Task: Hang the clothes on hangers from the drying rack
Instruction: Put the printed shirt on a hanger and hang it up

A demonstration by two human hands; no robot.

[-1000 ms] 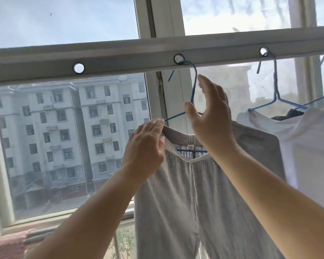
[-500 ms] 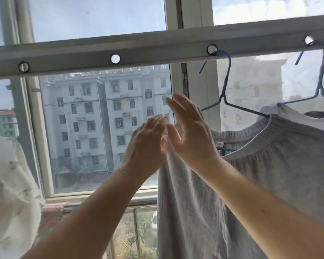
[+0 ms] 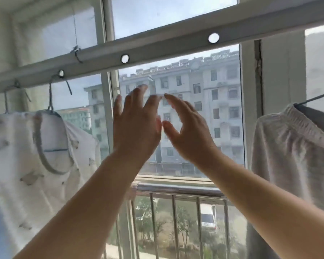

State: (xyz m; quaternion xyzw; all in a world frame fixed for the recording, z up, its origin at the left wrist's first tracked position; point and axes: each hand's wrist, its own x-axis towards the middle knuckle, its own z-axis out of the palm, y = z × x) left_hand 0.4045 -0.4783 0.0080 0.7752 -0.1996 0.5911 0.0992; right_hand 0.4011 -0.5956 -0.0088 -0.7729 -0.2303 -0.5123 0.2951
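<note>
The grey rail of the drying rack slants across the window, with round holes along it. My left hand and my right hand are raised side by side below the rail, fingers spread, holding nothing. Grey trousers hang on a blue hanger at the far right, apart from both hands. At the left a white patterned shirt hangs on a grey hanger hooked in a rail hole. Two rail holes above my hands carry no hanger.
Behind the rail is a window with white frames and an apartment block outside. A metal railing runs below the sill. Another hanger hook sits at the far left of the rail.
The view has swung left. Both hands let go of the grey trousers and their hanger and moved left, away from them. The white patterned shirt has come into view.
</note>
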